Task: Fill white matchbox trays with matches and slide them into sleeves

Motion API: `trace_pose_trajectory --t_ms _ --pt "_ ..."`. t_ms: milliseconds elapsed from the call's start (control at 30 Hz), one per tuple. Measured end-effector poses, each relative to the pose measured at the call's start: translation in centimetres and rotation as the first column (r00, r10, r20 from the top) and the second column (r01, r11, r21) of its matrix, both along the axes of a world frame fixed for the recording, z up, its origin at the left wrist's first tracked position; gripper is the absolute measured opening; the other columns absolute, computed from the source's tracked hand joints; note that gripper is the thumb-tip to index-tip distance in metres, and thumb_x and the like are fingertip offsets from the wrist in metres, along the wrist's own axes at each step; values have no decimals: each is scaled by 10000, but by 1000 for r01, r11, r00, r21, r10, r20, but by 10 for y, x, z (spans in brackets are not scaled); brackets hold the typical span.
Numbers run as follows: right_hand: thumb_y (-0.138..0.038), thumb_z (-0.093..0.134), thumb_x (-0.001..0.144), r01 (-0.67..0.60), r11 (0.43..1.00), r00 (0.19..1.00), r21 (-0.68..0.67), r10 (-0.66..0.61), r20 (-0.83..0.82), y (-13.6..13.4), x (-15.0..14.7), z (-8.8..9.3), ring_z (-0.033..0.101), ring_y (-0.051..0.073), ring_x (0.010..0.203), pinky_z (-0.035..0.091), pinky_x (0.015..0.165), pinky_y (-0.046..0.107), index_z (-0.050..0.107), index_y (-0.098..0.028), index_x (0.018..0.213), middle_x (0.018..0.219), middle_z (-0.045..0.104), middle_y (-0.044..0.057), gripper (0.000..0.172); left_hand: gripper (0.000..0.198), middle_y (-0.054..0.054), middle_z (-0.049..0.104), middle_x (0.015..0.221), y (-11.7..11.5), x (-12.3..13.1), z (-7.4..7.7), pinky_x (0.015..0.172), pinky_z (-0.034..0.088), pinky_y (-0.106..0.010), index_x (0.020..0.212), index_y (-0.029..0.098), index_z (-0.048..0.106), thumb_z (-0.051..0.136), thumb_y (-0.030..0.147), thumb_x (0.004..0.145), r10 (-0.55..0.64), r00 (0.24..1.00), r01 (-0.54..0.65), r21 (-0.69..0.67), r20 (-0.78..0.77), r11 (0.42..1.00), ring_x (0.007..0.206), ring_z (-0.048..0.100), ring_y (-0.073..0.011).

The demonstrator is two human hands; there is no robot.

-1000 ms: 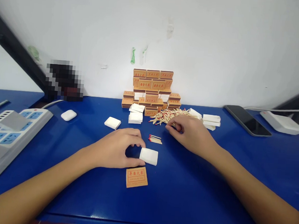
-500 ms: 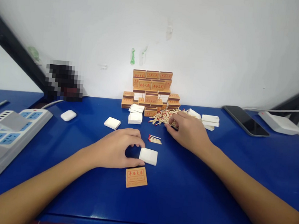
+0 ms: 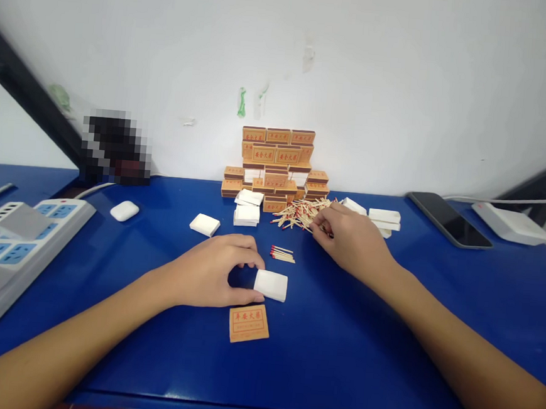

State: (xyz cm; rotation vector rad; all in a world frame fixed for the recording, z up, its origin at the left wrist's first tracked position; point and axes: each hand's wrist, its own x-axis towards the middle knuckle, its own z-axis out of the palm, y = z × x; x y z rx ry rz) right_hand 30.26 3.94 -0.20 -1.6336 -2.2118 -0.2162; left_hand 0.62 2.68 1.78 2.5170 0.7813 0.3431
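Observation:
My left hand (image 3: 211, 274) rests on the blue table (image 3: 347, 336), its thumb and fingers pinching the left end of a white matchbox tray (image 3: 271, 285). An orange matchbox sleeve (image 3: 249, 323) lies flat just in front of that tray. A small bundle of red-tipped matches (image 3: 283, 254) lies behind the tray. My right hand (image 3: 352, 241) reaches into the loose pile of matches (image 3: 301, 212), fingertips pinched together on matches there. Behind the pile stands a stack of orange matchboxes (image 3: 276, 160) against the wall.
Several white trays (image 3: 248, 212) lie about, one at the left (image 3: 204, 224) and more to the right (image 3: 384, 217). A power strip (image 3: 15, 241) and a white earbud case (image 3: 124, 210) are at the left. A phone (image 3: 450, 219) and a white adapter (image 3: 510, 224) lie at the right.
My right hand has shifted slightly right and back along the match pile, its fingers closing into a pinch. My left hand has stayed on the white tray.

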Motion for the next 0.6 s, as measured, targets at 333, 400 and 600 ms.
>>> trace_pose_trajectory --t_ms 333,400,600 --pt "-270 514 1024 1 999 999 -39 1 43 -10 4 8 581 212 710 343 597 331 613 -192 884 901 664 84 189 300 -24 669 1000 1 1 0 756 475 -332 1080 235 750 801 455 883 -3 1000 3 -13 -18 1000 867 624 -182" --pt "-265 531 1026 -73 996 997 -55 72 -23 -11 -1 8 590 209 741 389 644 332 619 -195 897 901 662 75 171 308 -23 668 1004 0 0 -1 760 473 -334 1084 236 747 796 467 887 -3 1000 3 -11 -22 1000 873 624 -183" --pt "-225 599 1010 -208 949 973 -236 178 -144 -16 -23 -1 586 188 756 420 684 314 649 -195 920 897 649 50 108 344 -32 670 1021 2 0 -3 768 468 -339 1113 231 739 794 485 887 -4 1000 4 -3 -28 1000 879 623 -189"
